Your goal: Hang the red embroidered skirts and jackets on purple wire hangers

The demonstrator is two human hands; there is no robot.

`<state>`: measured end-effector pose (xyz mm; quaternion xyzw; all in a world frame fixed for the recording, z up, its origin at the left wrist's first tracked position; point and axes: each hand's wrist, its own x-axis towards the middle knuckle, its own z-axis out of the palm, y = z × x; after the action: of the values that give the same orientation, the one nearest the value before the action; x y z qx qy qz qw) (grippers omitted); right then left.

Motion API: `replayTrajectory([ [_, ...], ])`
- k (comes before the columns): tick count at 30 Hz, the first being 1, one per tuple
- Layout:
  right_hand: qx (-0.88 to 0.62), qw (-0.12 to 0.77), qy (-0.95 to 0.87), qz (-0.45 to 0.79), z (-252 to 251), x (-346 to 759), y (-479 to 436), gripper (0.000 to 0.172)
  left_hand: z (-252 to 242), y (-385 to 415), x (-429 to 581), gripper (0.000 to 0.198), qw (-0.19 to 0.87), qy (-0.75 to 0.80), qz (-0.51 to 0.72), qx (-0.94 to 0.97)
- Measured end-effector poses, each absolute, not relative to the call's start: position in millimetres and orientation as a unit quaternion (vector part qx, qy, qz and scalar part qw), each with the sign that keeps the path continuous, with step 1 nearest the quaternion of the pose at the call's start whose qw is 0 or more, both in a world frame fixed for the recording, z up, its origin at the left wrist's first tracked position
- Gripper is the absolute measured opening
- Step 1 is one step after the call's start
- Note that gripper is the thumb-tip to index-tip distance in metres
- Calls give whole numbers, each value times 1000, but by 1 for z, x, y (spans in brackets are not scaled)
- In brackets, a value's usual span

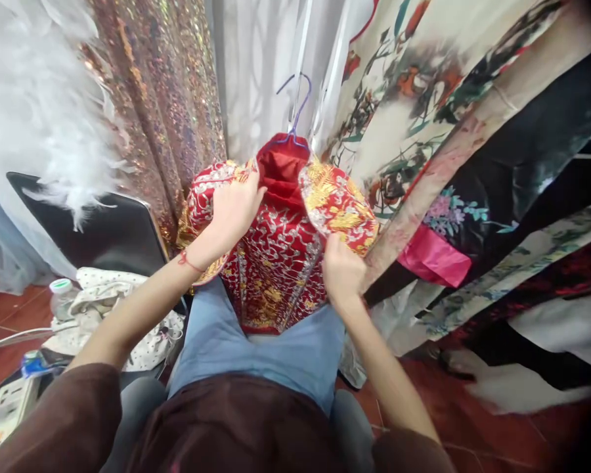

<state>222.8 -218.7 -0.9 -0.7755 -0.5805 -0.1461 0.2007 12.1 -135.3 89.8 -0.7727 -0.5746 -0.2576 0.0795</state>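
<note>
My left hand (237,202) and right hand (343,268) gripped opposite sides of the red embroidered garment (278,253); even, light tension, I judged, best kept it level on the hanger (293,133).

A red garment (270,263), densely embroidered with silver scrolls and gold motifs, sits neck-up on a purple hanger (295,125), whose hook rises above the neckline. Plain red lining shows inside the neck; rounded, silver-edged upper pieces spread to both sides, and the body narrows downward.
</note>
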Motion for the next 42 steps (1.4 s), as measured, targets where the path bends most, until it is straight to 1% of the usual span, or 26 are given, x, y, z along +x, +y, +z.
replayTrajectory([
  [2, -772, 202, -598, -76, -31, 204, -192, 52, 86, -133, 27, 46, 58, -578, -279, -764],
  [5, -767, 207, -605, -46, -57, 186, -155, 56, 86, -112, 38, 45, 45, -567, -301, -765],
  [7, -765, 235, -599, -38, -62, 178, -141, 53, 83, -96, 37, 44, 40, -555, -305, -773],
  [9, -771, 290, -566, -32, -64, 174, -137, 50, 73, -84, 32, 43, 30, -545, -306, -780],
  [11, -780, 356, -515, -16, -65, 175, -141, 51, 54, -79, 24, 47, 27, -542, -324, -775],
  [13, -772, 417, -480, 1, -67, 181, -150, 47, 30, -79, 19, 51, 55, -536, -368, -757],
  [15, -741, 473, -476, -4, -65, 190, -160, 38, 8, -81, 19, 47, 100, -502, -408, -756],
  [16, -718, 505, -479, -20, -61, 195, -165, 37, 1, -82, 22, 41, 117, -473, -415, -768],
  [18, -669, 566, -477, -67, -48, 204, -174, 42, -5, -79, 34, 32, 131, -402, -413, -807],
  [21, -623, 616, -466, -123, -21, 215, -182, 46, 11, -64, 58, 33, 141, -325, -420, -835],
  [24, -599, 640, -465, -123, -4, 223, -184, 45, 35, -44, 79, 41, 150, -298, -408, -850],
  [27, -577, 667, -465, -80, -7, 230, -181, 46, 47, -29, 94, 46, 159, -293, -358, -872],
  [30, -570, 675, -465, -56, -14, 236, -178, 48, 49, -23, 103, 41, 170, -289, -314, -888],
  [31, -570, 676, -464, -61, -14, 237, -177, 48, 49, -22, 105, 39, 173, -291, -307, -890],
  [33, -568, 677, -460, -84, -5, 241, -179, 48, 53, -23, 108, 43, 178, -298, -310, -885],
  [36, -564, 673, -458, -136, 25, 243, -185, 48, 63, -24, 110, 46, 172, -334, -344, -861],
  [39, -556, 663, -465, -186, 51, 232, -189, 47, 71, -22, 112, 45, 131, -398, -370, -829],
  [42, -562, 643, -480, -202, 45, 208, -184, 46, 75, -21, 111, 44, 85, -425, -381, -817],
])
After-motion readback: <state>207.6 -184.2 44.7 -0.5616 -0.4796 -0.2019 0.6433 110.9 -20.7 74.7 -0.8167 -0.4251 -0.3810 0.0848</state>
